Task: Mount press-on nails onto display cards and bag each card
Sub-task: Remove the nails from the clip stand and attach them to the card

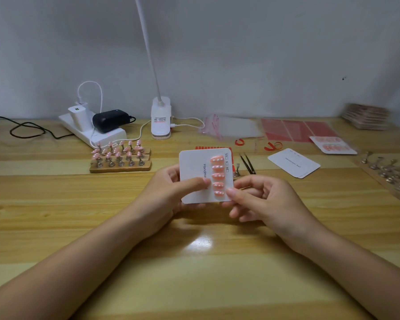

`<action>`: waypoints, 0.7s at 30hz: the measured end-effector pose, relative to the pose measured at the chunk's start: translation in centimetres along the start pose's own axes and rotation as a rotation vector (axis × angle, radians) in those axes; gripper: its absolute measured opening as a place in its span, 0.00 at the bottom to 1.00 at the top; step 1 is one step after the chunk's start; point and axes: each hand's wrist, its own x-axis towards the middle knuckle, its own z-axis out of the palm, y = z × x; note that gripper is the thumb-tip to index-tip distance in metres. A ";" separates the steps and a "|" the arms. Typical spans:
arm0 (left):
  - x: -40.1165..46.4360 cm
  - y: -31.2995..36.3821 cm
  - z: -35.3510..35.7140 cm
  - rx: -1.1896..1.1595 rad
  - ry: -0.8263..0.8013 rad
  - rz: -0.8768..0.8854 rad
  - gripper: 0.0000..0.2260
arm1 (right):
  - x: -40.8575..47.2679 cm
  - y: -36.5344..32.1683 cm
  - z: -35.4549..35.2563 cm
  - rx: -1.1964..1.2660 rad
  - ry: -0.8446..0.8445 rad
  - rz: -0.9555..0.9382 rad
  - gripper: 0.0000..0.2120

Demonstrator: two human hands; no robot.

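wooden table (56,204) against grey wall (240,54)

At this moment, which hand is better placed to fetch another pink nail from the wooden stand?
Probably the right hand: it only touches the white display card's edge, while the left hand grips it.

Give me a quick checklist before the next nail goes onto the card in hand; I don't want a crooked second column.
1. Display card held steady: ok, left hand grips it with the thumb on its face and right hand pinches its lower right edge.
2. First column complete: ok, five pink nails sit along the right side.
3. Left side of the card free: ok, bare except under the thumb.
4. More nails ready: ok, nail stand holds pink nails.
5. Tweezers within reach: ok, lying beyond the card.
6. Adhesive on the bare side: cannot tell.
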 end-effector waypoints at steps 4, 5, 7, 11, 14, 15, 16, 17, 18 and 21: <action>0.0 -0.2 0.1 0.048 -0.021 -0.011 0.14 | 0.0 0.0 -0.1 -0.009 -0.030 0.014 0.02; 0.0 -0.2 0.0 0.040 -0.026 -0.012 0.14 | 0.0 0.0 -0.1 -0.007 -0.033 0.015 0.02; 0.0 -0.2 0.0 0.030 -0.030 -0.015 0.14 | 0.1 0.1 -0.1 -0.007 -0.020 0.005 0.02; 0.0 -0.2 -0.1 0.010 -0.033 -0.022 0.14 | 0.0 0.5 0.0 -0.184 0.144 -0.225 0.06; 0.0 -0.3 0.0 0.009 -0.034 -0.007 0.14 | -0.1 0.8 0.2 -0.502 0.244 -0.495 0.07; 0.1 -0.4 -0.1 0.007 -0.029 -0.001 0.14 | -0.1 1.0 0.3 -0.566 0.252 -0.540 0.07; 0.2 -0.5 0.0 0.011 -0.020 0.008 0.13 | 0.0 1.1 0.5 -0.604 0.254 -0.564 0.07; 0.2 -0.7 0.0 0.023 -0.010 0.022 0.12 | 0.2 1.2 0.6 -0.624 0.259 -0.570 0.07; 0.2 -0.8 0.1 0.039 0.000 0.038 0.10 | 0.3 1.2 0.7 -0.633 0.271 -0.566 0.08; 0.2 -1.0 0.4 0.069 0.032 0.067 0.09 | 0.8 1.3 0.8 -0.631 0.313 -0.556 0.08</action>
